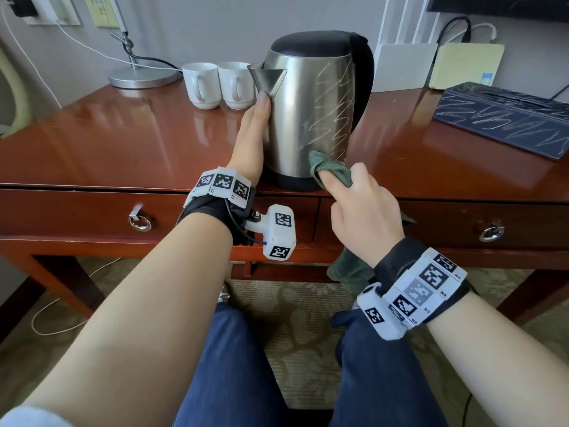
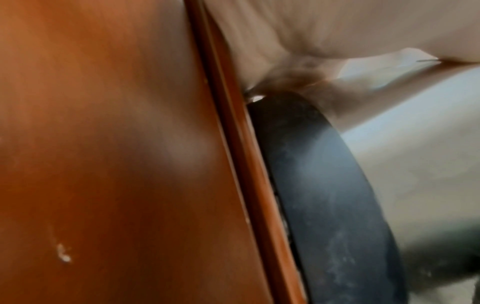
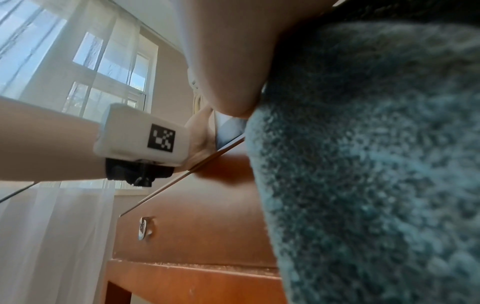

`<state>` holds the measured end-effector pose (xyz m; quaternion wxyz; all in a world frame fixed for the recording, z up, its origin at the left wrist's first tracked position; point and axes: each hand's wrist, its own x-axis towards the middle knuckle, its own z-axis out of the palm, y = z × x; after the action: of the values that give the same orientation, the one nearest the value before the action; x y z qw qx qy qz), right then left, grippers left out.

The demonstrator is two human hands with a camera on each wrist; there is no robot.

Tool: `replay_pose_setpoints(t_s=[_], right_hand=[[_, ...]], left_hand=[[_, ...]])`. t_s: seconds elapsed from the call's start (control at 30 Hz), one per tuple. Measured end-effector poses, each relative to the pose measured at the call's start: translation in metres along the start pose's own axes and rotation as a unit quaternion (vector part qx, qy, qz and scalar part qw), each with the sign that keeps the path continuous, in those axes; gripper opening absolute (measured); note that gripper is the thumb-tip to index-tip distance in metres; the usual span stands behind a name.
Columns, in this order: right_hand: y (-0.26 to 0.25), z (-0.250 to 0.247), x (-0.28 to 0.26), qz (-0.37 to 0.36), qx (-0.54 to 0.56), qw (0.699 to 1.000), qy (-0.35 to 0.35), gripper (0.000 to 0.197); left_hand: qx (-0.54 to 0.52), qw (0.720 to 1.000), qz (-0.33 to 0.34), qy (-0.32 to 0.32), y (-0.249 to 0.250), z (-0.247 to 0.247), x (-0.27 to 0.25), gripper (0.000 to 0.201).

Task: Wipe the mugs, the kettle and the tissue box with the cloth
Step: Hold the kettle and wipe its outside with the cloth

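Toward the table's (image 1: 107, 143) back edge, left of centre, two white mugs (image 1: 201, 84) stand side by side, handles toward me. Just right of them is the one steel kettle (image 1: 308, 112), near the front edge; my left hand (image 1: 251, 140) lies flat against its side, fingers straight. My right hand (image 1: 363, 217) pinches the single green cloth (image 1: 331, 167) against the kettle's lower wall. One dark tissue box (image 1: 505, 118) lies at the right edge.
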<state>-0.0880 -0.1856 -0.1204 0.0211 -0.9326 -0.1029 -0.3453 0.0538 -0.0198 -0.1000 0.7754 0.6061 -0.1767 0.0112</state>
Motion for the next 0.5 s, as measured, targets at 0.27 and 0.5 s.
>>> replay_pose_setpoints(t_s=[0.27, 0.5], right_hand=[[-0.012, 0.009, -0.019, -0.003, 0.032, 0.999, -0.033, 0.050], [-0.022, 0.003, -0.001, -0.041, 0.025, 0.998, -0.031, 0.048]], left_hand=[[0.004, 1.000, -0.004, 0.003, 0.006, 0.003, -0.005, 0.100], [0.019, 0.999, -0.028, 0.008, 0.004, 0.001, -0.003, 0.093]])
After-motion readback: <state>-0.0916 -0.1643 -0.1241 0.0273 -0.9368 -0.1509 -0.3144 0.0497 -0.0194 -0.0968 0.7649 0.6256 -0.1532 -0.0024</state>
